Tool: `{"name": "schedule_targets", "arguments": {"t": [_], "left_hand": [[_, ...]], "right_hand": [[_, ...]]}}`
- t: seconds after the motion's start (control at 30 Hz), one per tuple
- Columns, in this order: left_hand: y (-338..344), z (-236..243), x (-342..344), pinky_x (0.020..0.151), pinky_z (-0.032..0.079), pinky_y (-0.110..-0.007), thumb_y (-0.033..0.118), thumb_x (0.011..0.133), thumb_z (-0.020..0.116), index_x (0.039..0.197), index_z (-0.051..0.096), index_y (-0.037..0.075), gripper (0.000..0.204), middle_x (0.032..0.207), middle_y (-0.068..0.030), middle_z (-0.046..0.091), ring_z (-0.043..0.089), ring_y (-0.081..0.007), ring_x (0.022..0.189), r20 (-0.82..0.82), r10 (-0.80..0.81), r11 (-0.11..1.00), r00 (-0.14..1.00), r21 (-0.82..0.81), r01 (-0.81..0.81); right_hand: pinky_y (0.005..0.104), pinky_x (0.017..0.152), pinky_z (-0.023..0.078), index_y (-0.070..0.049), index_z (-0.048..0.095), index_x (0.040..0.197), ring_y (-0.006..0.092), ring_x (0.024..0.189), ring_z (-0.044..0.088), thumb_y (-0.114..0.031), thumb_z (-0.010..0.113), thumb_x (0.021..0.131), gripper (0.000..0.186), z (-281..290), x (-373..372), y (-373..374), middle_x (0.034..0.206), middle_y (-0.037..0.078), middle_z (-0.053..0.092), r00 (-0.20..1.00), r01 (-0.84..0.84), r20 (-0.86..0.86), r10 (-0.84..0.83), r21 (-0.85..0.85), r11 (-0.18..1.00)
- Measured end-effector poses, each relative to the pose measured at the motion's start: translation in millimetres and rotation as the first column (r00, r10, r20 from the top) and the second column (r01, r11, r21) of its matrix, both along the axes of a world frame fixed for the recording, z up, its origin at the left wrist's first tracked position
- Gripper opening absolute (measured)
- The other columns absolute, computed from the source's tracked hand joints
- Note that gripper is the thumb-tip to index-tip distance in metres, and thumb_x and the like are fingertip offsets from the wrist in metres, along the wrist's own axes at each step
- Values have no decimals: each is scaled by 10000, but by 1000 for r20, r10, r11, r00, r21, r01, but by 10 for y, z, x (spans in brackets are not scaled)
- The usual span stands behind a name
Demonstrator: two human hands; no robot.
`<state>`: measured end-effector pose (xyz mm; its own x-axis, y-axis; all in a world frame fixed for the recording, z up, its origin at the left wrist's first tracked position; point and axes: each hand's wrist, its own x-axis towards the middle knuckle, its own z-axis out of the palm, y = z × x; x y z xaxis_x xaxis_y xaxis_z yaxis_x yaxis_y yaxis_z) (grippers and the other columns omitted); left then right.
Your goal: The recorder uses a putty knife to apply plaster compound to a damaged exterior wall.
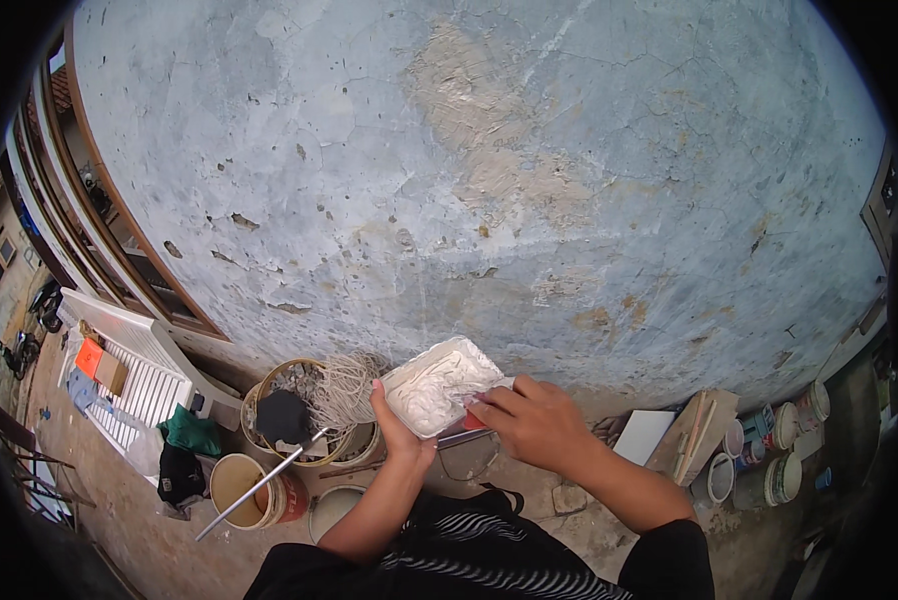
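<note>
tray (439, 385) before wall (469, 180), buckets (259, 480) below (left)

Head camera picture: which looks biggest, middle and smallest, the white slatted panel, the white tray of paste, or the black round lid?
Largest to smallest, as they look here:
1. White slatted panel, leaning by the wall.
2. White tray of paste, held by the left hand; it is nearer the camera, so it may look bigger than it is.
3. Black round lid.

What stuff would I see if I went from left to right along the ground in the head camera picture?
White slatted panel → green cloth → orange bucket → left hand → right hand → white tile → paint cans.
</note>
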<state>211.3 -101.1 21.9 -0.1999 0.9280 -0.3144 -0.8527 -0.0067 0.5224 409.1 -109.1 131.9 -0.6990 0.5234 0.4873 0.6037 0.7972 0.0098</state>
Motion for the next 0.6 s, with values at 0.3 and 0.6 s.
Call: {"name": "schedule_targets", "arguments": {"t": [0.3,0.6], "left_hand": [[528,158,-722,960,518,-687,770,956,334,1522,451,75,904,1486,-187,552,590,-429,1294,75,-97,995,992,-30,99],[943,-155,-1284,919,504,-739,789,940,330,1537,439,99,919,1510,-164,538,577,-447,1303,72,-220,975,973,38,218]], "right_hand": [[325,702,527,-211,769,1151,177,928,627,-106,748,761,404,68,-327,255,1056,-59,690,993,39,112,-46,64,997],[357,684,513,-167,773,1044,243,786,585,2,734,784,313,76,-245,758,942,-14,709,822,529,-260,-507,21,848]]}}
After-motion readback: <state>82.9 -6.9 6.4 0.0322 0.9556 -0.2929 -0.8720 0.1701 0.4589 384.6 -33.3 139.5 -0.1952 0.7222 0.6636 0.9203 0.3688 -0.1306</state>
